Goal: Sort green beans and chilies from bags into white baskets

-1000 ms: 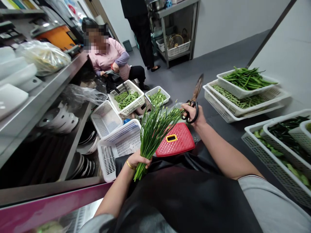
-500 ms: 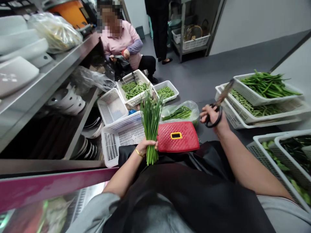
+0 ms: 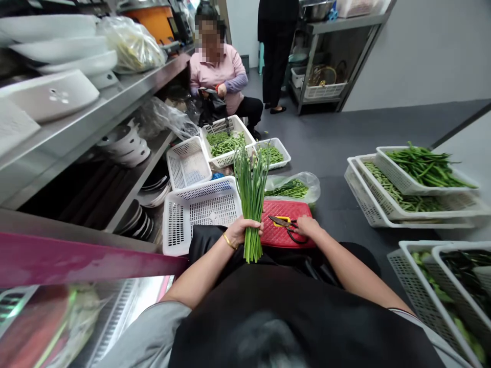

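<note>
Head view: at center frame, left hand (image 3: 245,230) has its fingers clamped around upright garlic chives (image 3: 251,204), bunched to keep the stems aligned, while right hand (image 3: 307,226) rests with fingers together at scissors (image 3: 282,221) on a red board (image 3: 295,212) (grip unclear, blades within easy reach).

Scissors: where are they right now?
In the head view, the scissors lie on the red quilted case, their handles by the right hand, just right of the chive bundle in the left hand.
</note>
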{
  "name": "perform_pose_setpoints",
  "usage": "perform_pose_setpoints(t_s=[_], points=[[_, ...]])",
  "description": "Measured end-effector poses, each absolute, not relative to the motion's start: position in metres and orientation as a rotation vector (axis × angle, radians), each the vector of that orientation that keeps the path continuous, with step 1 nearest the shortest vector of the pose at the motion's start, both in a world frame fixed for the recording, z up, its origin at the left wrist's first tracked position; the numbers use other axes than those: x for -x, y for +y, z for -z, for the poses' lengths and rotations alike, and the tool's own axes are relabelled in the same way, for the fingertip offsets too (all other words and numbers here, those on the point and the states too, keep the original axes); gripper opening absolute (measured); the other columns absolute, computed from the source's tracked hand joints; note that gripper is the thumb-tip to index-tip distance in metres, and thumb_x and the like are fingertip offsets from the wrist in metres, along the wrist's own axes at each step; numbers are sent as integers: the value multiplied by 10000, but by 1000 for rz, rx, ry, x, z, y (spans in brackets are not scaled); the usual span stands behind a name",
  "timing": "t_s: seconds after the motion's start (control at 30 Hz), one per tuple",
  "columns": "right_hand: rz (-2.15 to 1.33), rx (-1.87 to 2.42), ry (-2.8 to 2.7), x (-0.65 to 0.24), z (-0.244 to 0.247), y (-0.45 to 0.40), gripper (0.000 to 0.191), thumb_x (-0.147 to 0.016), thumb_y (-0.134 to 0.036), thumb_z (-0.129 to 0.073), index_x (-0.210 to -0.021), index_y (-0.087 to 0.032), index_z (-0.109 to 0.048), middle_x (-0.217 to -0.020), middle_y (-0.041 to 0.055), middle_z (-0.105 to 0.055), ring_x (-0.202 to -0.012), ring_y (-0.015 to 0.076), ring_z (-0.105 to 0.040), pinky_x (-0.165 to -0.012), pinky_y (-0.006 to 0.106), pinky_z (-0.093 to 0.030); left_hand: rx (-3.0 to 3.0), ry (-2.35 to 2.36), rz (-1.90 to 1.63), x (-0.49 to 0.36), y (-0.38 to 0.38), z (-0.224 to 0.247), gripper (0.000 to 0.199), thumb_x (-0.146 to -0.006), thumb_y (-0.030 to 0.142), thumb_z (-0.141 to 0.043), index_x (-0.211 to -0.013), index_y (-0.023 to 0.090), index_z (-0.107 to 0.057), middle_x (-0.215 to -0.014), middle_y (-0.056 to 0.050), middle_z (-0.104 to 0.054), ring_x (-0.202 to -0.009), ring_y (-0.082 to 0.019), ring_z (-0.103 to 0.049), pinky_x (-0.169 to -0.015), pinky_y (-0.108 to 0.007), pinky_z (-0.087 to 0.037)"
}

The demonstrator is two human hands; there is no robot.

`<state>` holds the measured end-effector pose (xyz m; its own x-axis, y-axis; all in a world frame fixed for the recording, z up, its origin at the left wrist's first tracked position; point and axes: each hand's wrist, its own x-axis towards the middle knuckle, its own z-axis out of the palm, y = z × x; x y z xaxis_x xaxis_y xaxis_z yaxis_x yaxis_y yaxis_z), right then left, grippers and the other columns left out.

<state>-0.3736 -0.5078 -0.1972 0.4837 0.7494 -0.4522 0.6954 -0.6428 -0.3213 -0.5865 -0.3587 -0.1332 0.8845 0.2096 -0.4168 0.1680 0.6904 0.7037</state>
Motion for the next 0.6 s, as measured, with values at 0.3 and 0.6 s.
perform_pose_setpoints(t_s=[0.3, 0.6], points=[[-1132, 1299, -772, 408, 97, -459, 530, -646, -677, -704, -719, -178, -539, -628, -35, -569, -562, 94, -543, -595, 234, -465, -784, 443, -59, 552, -372, 105, 261, -601, 144, -739, -819, 80, -612, -600, -20, -644, -517, -119, -604, -550, -240, -483], [-1023, 1426, -791, 461, 121, -482, 527, -617, -501, -787, -1026, -202, -642, -976, 42, -692, -974, 233, -640, -882, 379, -518, -771, 657, -525, 538, -384, 105, 244, -537, 105, -772, -730, 102, -622, -631, 3, -647, -567, -110, -597, -627, -256, -494]])
